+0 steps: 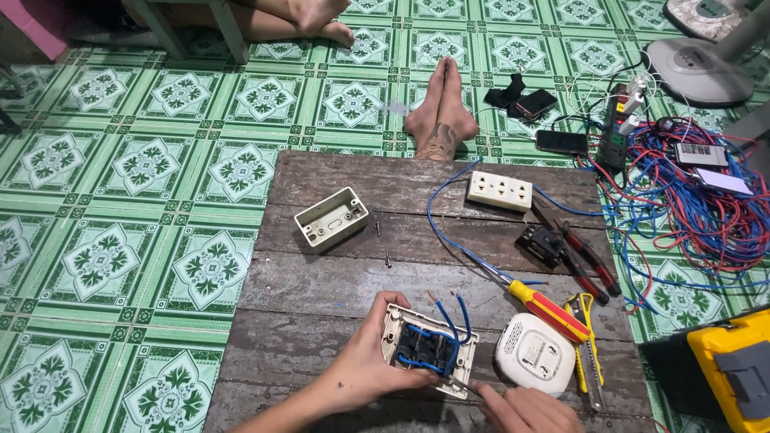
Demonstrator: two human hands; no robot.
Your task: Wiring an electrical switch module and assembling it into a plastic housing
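The switch plate (429,349) is gripped by the left hand (369,365), back side up, low on the wooden board (321,297); a thin tool (468,390) is pinched by the right hand (525,410) at its blue wires (449,333).

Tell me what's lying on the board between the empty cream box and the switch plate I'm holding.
In the head view, only small loose screws lie on the bare wooden board between the empty box and the switch plate held by your left hand.
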